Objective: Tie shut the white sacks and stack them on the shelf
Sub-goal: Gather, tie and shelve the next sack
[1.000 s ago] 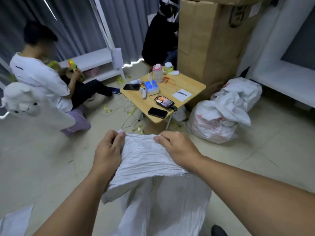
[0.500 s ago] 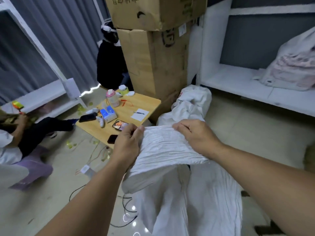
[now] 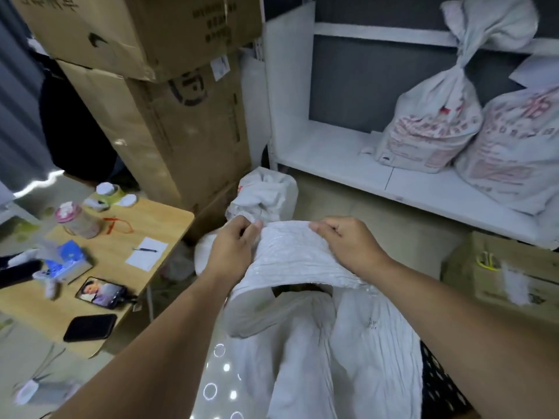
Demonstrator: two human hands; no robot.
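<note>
Okay, a person stands over an open white sack (image 3: 290,255), holding its crumpled top edge up between both hands. Left hand (image 3: 233,252) pinches the left end of that edge, fingers (image 3: 242,225) curled over the cloth with the thumb against it. Right hand (image 3: 348,246) grips the right end, fingers curled down over the fold, knuckles up. The mouth gapes dark just below the raised edge, and the rest of the sack hangs down between the forearms.

The shelf (image 3: 326,152) is white and low, ahead and to the right. Two sacks with red print sit at its right part, touching each other. The first tied sack (image 3: 432,128) has its knotted neck standing up. The second printed sack (image 3: 520,152) is beside it, cut off by the frame edge.

A slumped sack (image 3: 266,195) with a crumpled top lies on the floor just past the hands, at the foot of the stacked cardboard boxes (image 3: 187,131).

On the left, a small wooden counter (image 3: 169,219) carries a lit phone (image 3: 101,291), a dark phone (image 3: 90,327), a paper slip (image 3: 147,253) with a pen on it, and a pink-lidded bottle (image 3: 75,220). On the right, a low carton (image 3: 502,267) sits near the shelf's front.
</note>
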